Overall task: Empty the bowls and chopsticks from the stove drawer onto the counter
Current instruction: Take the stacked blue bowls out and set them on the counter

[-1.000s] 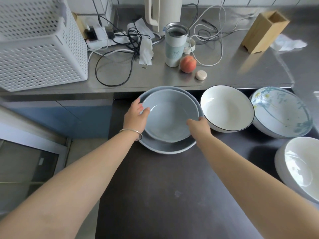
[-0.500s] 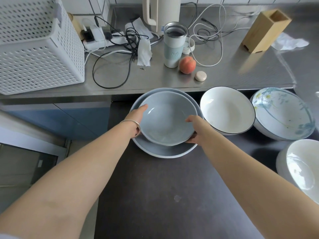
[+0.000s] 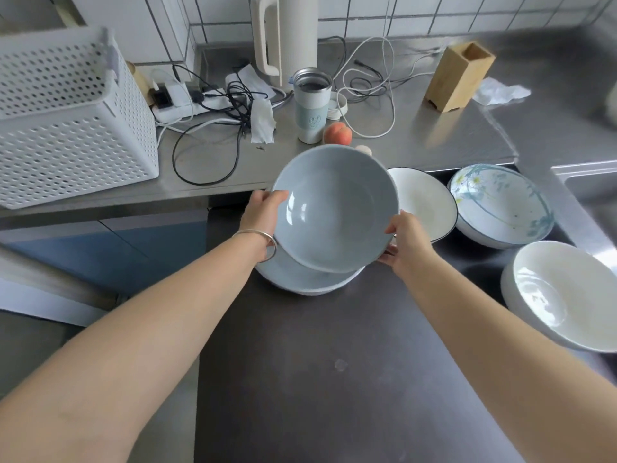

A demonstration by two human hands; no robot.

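Both hands hold a grey-blue bowl (image 3: 337, 208) lifted and tilted above a second, larger grey-blue bowl (image 3: 300, 279) that stays on the dark drawer surface (image 3: 334, 362). My left hand (image 3: 263, 212) grips the lifted bowl's left rim, thumb inside. My right hand (image 3: 405, 238) grips its right rim from beneath. A white bowl with a dark rim (image 3: 424, 202), a floral bowl (image 3: 500, 202) and a plain white bowl (image 3: 567, 295) sit to the right. No chopsticks are in sight.
The steel counter (image 3: 417, 142) behind carries a white perforated basket (image 3: 66, 121), tangled cables (image 3: 213, 135), a tumbler (image 3: 312, 108), a peach (image 3: 337, 133), a white kettle (image 3: 283, 38) and a wooden holder (image 3: 459, 76). A sink edge (image 3: 587, 175) lies at the far right.
The smaller grey-blue bowl has been lifted out of the larger one and raised toward the counter. Both hands rose with it.
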